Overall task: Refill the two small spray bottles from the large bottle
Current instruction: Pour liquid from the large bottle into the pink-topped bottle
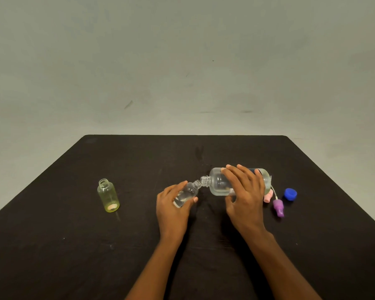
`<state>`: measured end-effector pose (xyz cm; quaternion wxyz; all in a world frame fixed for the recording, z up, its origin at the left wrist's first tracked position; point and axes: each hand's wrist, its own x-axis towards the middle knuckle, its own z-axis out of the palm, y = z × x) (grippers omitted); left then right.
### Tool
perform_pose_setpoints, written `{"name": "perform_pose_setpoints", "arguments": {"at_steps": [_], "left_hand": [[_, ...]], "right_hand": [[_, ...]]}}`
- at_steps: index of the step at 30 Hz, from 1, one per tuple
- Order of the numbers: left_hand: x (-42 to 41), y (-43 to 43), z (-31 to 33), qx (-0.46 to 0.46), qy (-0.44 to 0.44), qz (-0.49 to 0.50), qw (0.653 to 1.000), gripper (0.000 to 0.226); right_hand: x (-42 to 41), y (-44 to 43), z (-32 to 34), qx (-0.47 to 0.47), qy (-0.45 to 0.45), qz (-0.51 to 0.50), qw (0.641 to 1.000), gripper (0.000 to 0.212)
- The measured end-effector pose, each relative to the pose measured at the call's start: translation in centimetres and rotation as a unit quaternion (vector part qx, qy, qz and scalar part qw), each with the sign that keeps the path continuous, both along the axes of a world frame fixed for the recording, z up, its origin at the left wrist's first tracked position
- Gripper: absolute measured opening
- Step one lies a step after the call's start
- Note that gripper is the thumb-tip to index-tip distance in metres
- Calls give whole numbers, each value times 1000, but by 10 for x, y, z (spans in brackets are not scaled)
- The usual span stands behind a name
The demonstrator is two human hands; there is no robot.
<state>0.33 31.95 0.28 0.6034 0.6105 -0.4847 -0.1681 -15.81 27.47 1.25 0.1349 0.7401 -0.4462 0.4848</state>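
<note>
Counter (pixel 74 245) cloth, black, carries everything in view, with a pale wall behind it. 2 bare hands are raised just above its middle. The large bottle (pixel 219 182), clear and uncapped, is held on its side by the right hand (pixel 245 191), whose grip is wrapped over the top of the body with the thumb underneath; its threaded neck points left. The clear small bottle (pixel 187 192) is held tilted by the left hand (pixel 173 206), the grip clamped around its lower body, and its open mouth is turned up and to the right. The 2 mouths meet, touching or very nearly so; whether liquid is passing between them cannot be told. Some clear liquid is seen inside the small one. Well apart, at the left of the counter, a yellow-tinted small bottle (pixel 108 195) stands upright with its neck open and no top on it. To the right of the large bottle, a purple spray top (pixel 278 207) with its white dip tube lies on the cloth, a pink piece (pixel 267 198) is partly hidden behind the right hand, and a blue cap (pixel 290 194) rests just beyond them.
</note>
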Motion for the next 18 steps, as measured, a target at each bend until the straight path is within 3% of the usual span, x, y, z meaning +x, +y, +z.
{"name": "perform_pose_setpoints", "arguments": {"at_steps": [18], "left_hand": [[0,-1,-2,3,-5,2,1000,46]], "right_hand": [[-1,1,1,5,3,1,1000,87]]}}
